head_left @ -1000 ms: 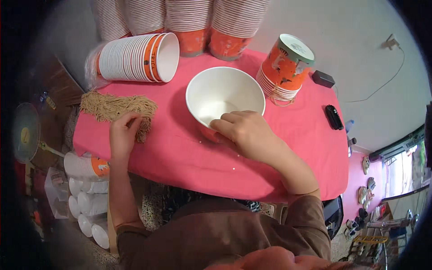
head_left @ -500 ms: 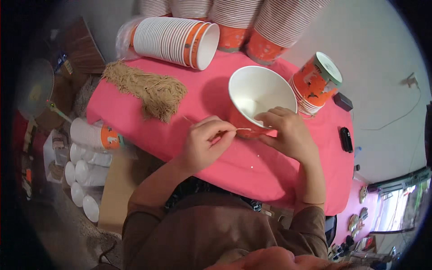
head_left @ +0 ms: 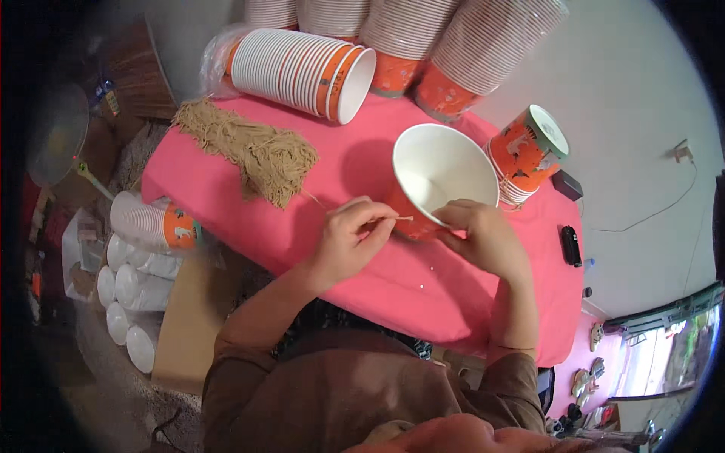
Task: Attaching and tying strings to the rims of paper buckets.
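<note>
A large paper bucket (head_left: 434, 162), white inside and orange outside, stands with its mouth tilted toward me on the pink-covered table. At its near right rim, my right hand (head_left: 487, 238) is closed on the wall, the thumb outside and the fingers over the edge. Just left of the bucket, my left hand (head_left: 349, 240) pinches a thin tan string (head_left: 405, 218). The string's short end sticks out past the fingertips against the orange wall. Its other part trails behind the hand toward a heap of tan strings (head_left: 268, 162).
A sleeve of nested paper buckets (head_left: 294, 72) lies at the back left, and tall wrapped stacks (head_left: 468, 64) stand behind. An upturned orange bucket stack (head_left: 521, 151) is at the right, near a black device (head_left: 571, 246). Wrapped stacks (head_left: 140, 283) lie beside the table at left.
The whole view has shifted slightly. My right hand has closed further onto the bucket's rim, its fingertips now away from the string's end. My left hand keeps its pinch.
</note>
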Available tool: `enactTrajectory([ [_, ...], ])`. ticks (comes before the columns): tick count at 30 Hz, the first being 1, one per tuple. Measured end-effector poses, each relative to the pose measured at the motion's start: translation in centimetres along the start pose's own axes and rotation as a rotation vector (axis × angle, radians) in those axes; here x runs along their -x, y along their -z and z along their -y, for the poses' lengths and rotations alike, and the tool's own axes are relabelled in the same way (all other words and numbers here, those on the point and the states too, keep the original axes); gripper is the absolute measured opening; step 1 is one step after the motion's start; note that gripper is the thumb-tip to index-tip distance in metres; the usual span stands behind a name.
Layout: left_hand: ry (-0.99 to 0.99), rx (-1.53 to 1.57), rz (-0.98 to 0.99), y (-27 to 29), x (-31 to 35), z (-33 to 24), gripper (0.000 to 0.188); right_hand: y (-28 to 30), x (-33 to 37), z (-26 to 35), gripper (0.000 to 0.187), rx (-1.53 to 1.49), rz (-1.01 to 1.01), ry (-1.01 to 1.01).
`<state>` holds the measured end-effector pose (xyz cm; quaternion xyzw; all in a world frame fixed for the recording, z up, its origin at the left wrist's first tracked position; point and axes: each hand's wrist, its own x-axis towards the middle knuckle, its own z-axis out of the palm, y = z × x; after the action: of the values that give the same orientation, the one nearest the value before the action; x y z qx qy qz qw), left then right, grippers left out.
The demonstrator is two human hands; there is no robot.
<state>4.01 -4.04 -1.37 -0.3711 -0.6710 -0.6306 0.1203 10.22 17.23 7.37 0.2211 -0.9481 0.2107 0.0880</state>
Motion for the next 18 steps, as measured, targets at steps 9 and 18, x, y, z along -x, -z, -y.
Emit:
enactTrajectory([
  [9,-0.003,0.018,-0.068,0.6,-0.9,1.0,0.008,0.4,0.8,-0.3,0.019,0.087,0.098,-0.006],
  [18,-0.147,0.042,0.062,0.6,-7.3,2.9,0.010,3.3,1.4,-4.8,0.025,-0.212,-0.003,0.073],
])
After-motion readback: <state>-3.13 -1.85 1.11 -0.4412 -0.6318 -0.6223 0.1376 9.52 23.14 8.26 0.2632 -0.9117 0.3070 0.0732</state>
